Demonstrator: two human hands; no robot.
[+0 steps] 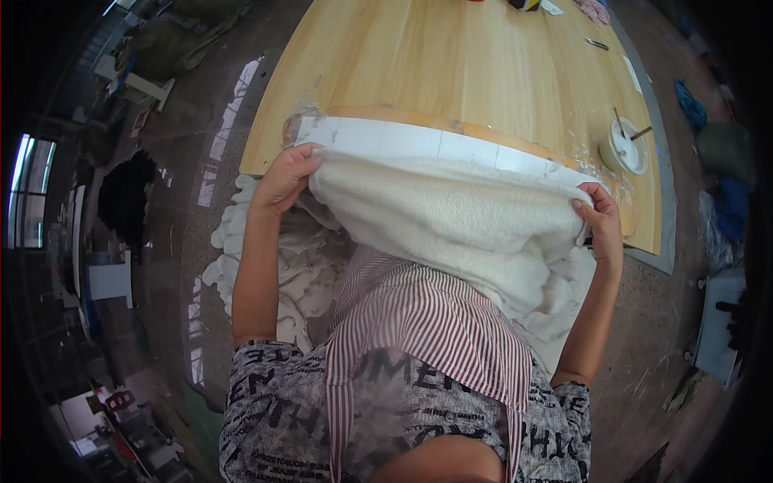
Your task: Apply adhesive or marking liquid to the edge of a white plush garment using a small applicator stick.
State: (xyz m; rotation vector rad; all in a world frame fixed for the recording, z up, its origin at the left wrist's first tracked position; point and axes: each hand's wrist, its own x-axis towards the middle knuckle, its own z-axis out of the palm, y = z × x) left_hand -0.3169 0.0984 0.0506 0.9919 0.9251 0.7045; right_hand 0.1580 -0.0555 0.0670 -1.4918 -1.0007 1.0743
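A cream knitted garment (451, 221) is stretched between my two hands at the near edge of a wooden table (451, 64). My left hand (286, 179) grips its left corner, fingers curled over the fabric. My right hand (600, 216) pinches its right corner. The lower part of the cloth hangs down over my striped apron (435, 322). A white measuring strip (419, 143) runs along the table's front edge just beyond the garment.
A heap of similar cream knitwear (282, 266) lies on the floor at my left, with more at my right. On the table's right edge stands a small white bowl (624, 149) with sticks in it. Bags and blue cloth lie on the floor far right.
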